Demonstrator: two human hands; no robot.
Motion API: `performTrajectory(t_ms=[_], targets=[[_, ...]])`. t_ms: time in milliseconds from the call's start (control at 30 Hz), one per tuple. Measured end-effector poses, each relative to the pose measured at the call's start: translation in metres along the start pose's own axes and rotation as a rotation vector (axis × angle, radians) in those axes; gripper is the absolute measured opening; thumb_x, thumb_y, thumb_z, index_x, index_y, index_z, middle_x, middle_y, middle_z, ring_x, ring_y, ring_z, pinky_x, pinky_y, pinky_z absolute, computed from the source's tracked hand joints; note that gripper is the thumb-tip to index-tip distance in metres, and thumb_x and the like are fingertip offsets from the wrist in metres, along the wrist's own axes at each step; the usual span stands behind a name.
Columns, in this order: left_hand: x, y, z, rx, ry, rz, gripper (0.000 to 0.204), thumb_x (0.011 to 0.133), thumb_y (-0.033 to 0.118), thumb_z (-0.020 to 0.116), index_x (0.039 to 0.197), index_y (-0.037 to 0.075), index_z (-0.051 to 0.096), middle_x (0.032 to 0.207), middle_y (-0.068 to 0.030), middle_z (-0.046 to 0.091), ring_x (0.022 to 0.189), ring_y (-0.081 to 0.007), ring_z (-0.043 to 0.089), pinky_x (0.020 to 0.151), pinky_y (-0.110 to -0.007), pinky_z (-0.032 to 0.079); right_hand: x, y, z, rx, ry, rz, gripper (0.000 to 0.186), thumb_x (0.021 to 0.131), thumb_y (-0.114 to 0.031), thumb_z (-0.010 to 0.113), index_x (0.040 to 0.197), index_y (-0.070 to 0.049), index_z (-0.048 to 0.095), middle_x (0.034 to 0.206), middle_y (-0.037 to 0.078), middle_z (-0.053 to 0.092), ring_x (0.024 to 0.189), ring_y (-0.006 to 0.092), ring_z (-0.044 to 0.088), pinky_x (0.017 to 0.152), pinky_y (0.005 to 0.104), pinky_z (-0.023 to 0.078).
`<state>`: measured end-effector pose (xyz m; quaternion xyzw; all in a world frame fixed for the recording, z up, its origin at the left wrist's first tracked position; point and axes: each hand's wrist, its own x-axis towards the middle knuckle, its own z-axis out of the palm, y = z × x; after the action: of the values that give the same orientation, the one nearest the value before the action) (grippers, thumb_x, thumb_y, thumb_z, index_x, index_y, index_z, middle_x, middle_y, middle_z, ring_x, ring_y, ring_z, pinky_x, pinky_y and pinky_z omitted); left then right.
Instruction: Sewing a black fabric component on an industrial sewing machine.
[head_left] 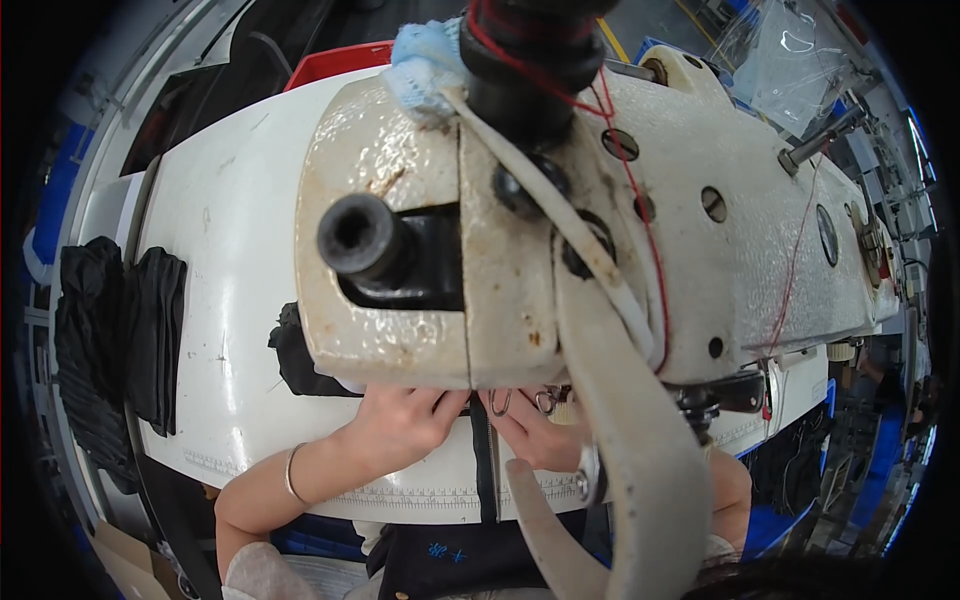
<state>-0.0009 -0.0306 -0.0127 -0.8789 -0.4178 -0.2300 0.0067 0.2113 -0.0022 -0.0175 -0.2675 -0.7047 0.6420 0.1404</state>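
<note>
Below the head of a cream sewing machine (520, 330), both of my hands meet at a narrow black zipper (484, 465) that runs toward me over the white table. My left hand (400, 425), with a bracelet on its wrist, is closed at the zipper's left side, its fingertips partly hidden under the machine. From the other side my right hand (540, 435) presses its fingers together against the zipper; machine parts cover some of it. Dark bunched fabric (303, 355) lies beyond my left hand. The needle area is hidden by the machine head.
Folded black cloth pieces (155, 340) hang at the table's left edge. A curved cream lever (650, 450) stands close to my right hand. Red thread (655, 250) runs over the machine. A ruler scale (400, 497) follows the table's front edge. A red bin (340, 62) is behind.
</note>
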Motion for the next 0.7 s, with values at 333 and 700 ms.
performTrajectory(t_ms=[333,700], targets=[[0.007,-0.012,0.003,-0.103,0.012,-0.055,0.035,0.061,0.005,0.063,0.095,0.001,0.068,0.101,-0.0147,0.063,0.095,-0.0314,0.061,0.083,-0.044,0.049,0.016,-0.019,-0.008,-1.199,0.450,-0.480,0.020,0.072,-0.012,0.064,0.092,-0.012,0.067,0.076,-0.003,0.059,0.069,0.0133,0.058,0.062,0.0291,0.046],[-0.002,-0.019,0.020,-0.051,0.015,-0.039,0.032,0.063,0.005,0.060,0.095,0.000,0.067,0.102,-0.0157,0.063,0.096,-0.0324,0.061,0.086,-0.045,0.048,0.021,-0.018,-0.015,-0.977,0.337,-0.158,0.015,0.073,-0.015,0.064,0.088,-0.011,0.066,0.079,0.001,0.061,0.069,0.0173,0.061,0.062,0.0329,0.050]])
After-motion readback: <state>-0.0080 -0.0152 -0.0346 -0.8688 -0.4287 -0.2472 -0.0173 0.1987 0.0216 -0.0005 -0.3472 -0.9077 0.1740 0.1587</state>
